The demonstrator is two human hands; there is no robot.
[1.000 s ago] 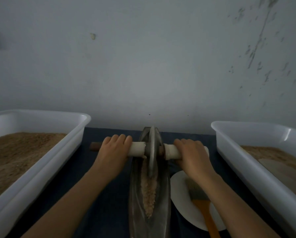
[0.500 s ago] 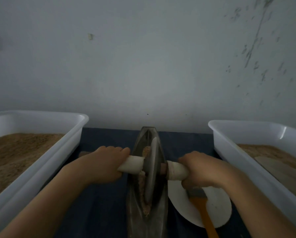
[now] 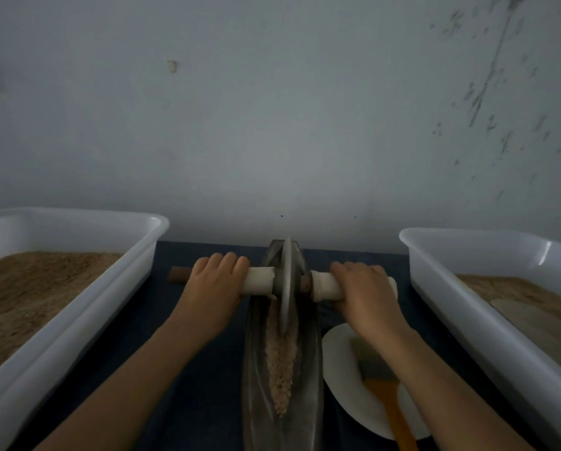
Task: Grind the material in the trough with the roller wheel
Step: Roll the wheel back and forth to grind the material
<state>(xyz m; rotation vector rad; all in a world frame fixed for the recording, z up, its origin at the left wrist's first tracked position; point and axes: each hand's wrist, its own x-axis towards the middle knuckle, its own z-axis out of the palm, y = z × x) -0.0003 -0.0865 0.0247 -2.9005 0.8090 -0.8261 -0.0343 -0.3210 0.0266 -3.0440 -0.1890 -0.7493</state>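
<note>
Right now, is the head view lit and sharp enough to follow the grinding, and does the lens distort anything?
Head view: dim and underexposed, but the grey metal roller wheel and pale grain in the dark metal trough read clearly; a small highlight glints on the right white plastic tub; wide-angle bending splays both tubs outward.

Bare forearms, no sleeves visible; dim view.

Workshop: grinding trough (image 3: 282, 369), powder-filled bins (image 3: 110, 288)

Since 0.5 s ago both hands, left hand (image 3: 212, 288) & right hand (image 3: 367, 292), push roller wheel (image 3: 285, 284) back to trough's (image 3: 256, 369) far end, exposing more material (image 3: 280, 362).
</note>
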